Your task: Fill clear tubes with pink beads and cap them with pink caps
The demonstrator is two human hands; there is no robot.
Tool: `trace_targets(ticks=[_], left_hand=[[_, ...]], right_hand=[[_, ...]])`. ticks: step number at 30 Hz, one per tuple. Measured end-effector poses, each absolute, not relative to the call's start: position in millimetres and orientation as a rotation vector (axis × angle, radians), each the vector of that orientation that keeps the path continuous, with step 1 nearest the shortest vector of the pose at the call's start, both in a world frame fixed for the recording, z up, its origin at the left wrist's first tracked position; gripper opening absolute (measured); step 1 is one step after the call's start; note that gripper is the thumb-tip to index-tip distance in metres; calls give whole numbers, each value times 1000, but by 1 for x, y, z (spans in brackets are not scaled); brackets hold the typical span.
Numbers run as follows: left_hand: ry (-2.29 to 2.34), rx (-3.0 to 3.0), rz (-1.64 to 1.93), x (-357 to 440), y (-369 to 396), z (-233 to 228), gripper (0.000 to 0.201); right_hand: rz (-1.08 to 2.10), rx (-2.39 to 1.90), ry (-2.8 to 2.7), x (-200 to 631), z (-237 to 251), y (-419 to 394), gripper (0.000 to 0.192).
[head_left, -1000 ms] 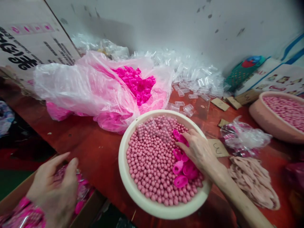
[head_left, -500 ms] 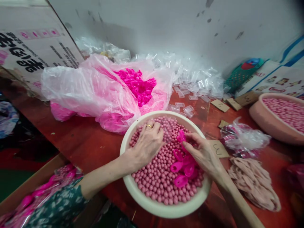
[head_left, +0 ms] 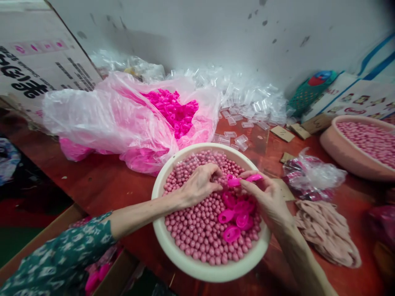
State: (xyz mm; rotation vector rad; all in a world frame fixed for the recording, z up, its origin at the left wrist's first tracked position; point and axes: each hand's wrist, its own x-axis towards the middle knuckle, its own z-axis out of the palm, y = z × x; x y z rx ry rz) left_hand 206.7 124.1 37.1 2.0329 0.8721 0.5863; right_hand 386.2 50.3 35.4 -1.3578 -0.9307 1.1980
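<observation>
A cream basin [head_left: 159,224] full of round pink beads [head_left: 197,238] stands before me. Over its right side, my right hand [head_left: 267,191] pinches a bright pink plastic piece [head_left: 254,177] between thumb and fingers. My left hand [head_left: 200,185] hovers above the beads at the middle, its fingers curled toward the thumb; what they grip, if anything, is too indistinct to make out. Several loose pink plastic pieces [head_left: 231,234], hollow with oval openings, lie on the beads under my right hand. Clear plastic [head_left: 194,158] rests on the beads near the back rim.
Behind the basin sits an open plastic bag [head_left: 101,111] of pink pieces. Clear plastic cases [head_left: 256,102] are heaped along the wall. To the right are a pink basin [head_left: 336,148] of beads, a clear bag [head_left: 314,174] and a beige cloth [head_left: 327,232]. A carton [head_left: 40,49] stands left.
My left hand has lifted from the beads at the back left and moved right, closer to my right hand. The pink piece in my right hand has turned from upright to nearly level.
</observation>
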Motion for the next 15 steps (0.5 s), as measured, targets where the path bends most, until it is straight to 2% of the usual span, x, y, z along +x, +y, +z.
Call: trace_targets(ticks=[4,8,15], left_hand=[[837,1924,592,210,122,34,13],[812,1874,630,210,115,42,8],[724,1761,591,202,111,62,10]], right_hand=[[1303,-1185,-699,386,34,50,22],[1337,-1163,-724,381,35,47,25],[1060,-1319,-1037,371,47,37,25]])
